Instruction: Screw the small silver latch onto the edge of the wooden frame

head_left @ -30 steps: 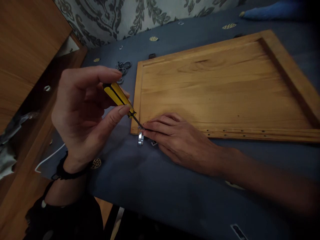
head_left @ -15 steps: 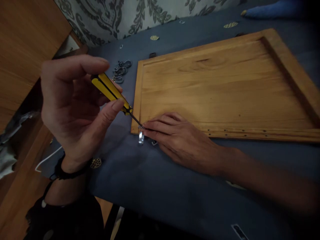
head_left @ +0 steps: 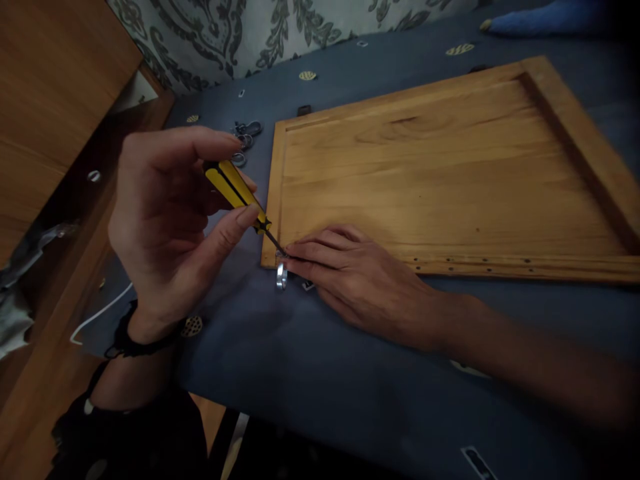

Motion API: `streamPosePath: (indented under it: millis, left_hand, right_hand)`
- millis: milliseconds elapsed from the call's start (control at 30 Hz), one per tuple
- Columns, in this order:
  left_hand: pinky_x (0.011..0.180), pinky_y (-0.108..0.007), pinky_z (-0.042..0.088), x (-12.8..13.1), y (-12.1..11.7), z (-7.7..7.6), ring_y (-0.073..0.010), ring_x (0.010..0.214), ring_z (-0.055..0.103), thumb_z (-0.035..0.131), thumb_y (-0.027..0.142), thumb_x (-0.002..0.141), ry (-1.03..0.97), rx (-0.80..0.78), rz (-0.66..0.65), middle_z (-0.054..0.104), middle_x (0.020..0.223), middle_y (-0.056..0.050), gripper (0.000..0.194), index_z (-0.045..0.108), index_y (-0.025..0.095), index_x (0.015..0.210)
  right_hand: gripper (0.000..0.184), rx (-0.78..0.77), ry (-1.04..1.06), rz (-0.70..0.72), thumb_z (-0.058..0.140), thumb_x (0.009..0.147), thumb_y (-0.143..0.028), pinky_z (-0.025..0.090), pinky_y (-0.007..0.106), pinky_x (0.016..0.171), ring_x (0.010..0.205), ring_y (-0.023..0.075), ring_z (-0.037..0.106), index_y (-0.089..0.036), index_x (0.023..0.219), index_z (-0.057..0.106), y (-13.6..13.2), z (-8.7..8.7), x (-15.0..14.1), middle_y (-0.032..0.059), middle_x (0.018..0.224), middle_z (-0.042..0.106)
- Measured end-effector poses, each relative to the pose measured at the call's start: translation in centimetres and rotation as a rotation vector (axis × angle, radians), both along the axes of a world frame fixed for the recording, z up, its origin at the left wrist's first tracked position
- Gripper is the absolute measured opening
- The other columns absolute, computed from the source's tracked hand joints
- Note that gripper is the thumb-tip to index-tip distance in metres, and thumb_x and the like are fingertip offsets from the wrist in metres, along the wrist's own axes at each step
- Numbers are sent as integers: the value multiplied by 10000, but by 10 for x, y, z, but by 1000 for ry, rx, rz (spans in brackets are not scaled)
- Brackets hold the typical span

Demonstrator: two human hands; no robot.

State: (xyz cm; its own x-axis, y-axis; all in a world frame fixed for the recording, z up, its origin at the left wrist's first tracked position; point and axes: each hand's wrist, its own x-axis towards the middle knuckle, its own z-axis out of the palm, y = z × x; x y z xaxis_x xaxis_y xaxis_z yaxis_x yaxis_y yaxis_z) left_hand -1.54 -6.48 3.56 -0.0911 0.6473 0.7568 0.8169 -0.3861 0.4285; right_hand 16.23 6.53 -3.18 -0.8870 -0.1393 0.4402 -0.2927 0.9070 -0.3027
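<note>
A small screwdriver with a yellow and black handle tilts down to the right in my left hand, pinched between thumb and fingers. Its shaft reaches the small metal fitting at the near left corner of a framed wooden panel. A shiny loop of that fitting hangs over the panel's edge. My right hand is spread low over the near edge, its fingertips pressed together on the fitting beside the screwdriver tip. Those fingertips hide part of the fitting and any screw there.
Several metal fittings lie on the dark blue cloth behind my left hand. Dark holes line the panel's near edge. A blue object lies at the back right. At left are a wooden cabinet and a white cord.
My left hand has shifted to the right and slightly down, and the screwdriver handle stands a little steeper. The tip stays at the fitting. My right hand has hardly moved.
</note>
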Motion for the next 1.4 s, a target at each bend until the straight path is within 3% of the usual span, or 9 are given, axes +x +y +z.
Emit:
streamPosePath:
  millis: [200,333,433,600,700,900,1100,1267,1400]
  left_hand:
    - [732,-206,662,4,-1,1,-113,939,651,832,226,777,20,-28,51,559,1173,11,576,583,353,1281]
    - [750,-338,658,2,0,-1,-151,997,658,852,329,747,62,82,104,544,1094,5,540,605,258,1222]
    - [812,-433,651,0,0,-2,-164,1019,661,806,283,790,65,59,99,537,1108,-3,490,593,231,1229]
    - [824,-378,665,1,-1,-1,-121,930,692,754,112,804,41,41,28,553,1158,10,517,586,282,1263]
    - [817,-354,657,-2,2,-3,-125,955,696,748,103,799,36,45,-14,558,1178,3,531,576,249,1279]
    - [677,-315,683,-13,8,-4,-141,813,712,827,192,768,-25,279,28,631,1123,-2,397,654,245,1122]
    - [734,-289,697,-4,1,-1,-149,920,712,808,178,786,21,84,48,578,1153,13,456,642,295,1195]
    - [789,-308,700,-2,-1,-1,-145,916,711,822,150,761,-29,43,65,562,1154,17,503,632,314,1197]
    - [804,-319,678,-1,1,-1,-122,917,699,797,127,773,-8,62,15,556,1138,5,492,620,263,1211]
  right_hand:
    - [376,-3,-17,1,391,1012,-146,483,457,984,1143,266,582,-96,1292,636,0,0,0,104,1280,673]
    - [371,13,-7,-15,396,1009,-136,474,433,996,1154,254,575,-99,1290,635,0,0,1,99,1284,675]
    - [364,17,30,-10,400,1007,-136,475,435,982,1134,255,579,-92,1277,639,0,-2,0,93,1264,683]
    - [357,18,66,-5,400,1004,-130,487,422,970,1124,239,588,-97,1254,652,1,-4,-1,93,1248,690]
    - [364,26,65,-4,394,1004,-137,491,432,971,1132,239,590,-100,1266,644,1,-5,-1,103,1253,688]
    - [348,3,75,7,424,995,-145,487,441,972,1123,253,591,-86,1253,651,2,-10,0,110,1226,692]
    - [358,19,67,2,403,999,-144,494,442,965,1121,251,597,-95,1250,653,2,-7,0,115,1241,690]
    - [358,14,74,0,404,1003,-141,498,438,957,1108,245,607,-99,1262,647,1,-6,0,108,1242,691]
    - [364,19,68,-2,397,1005,-141,495,437,966,1118,234,607,-127,1273,643,1,-6,0,103,1244,691]
